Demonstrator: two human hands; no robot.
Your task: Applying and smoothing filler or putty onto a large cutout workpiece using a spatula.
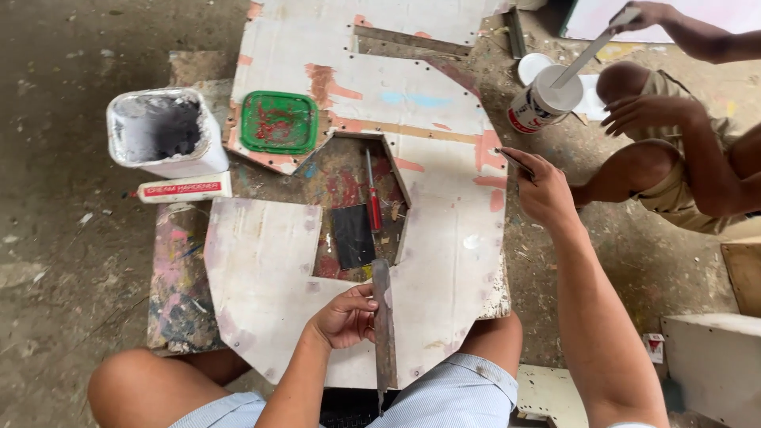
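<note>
The left hand (345,317) is closed on a long, flat grey metal blade (383,333) at six o'clock, held upright over the white, paint-stained plywood panel (269,269). The right hand (545,190) — out at three o'clock — pinches a small thin dark tool (515,161) at the panel's edge. A red-handled screwdriver (372,202) lies in the panel's cut-out at centre. At ten o'clock sit a green square plastic lid (279,122) and a white square tub (165,131). At one o'clock, a co-worker's hand (646,14) stirs a white can (543,99).
</note>
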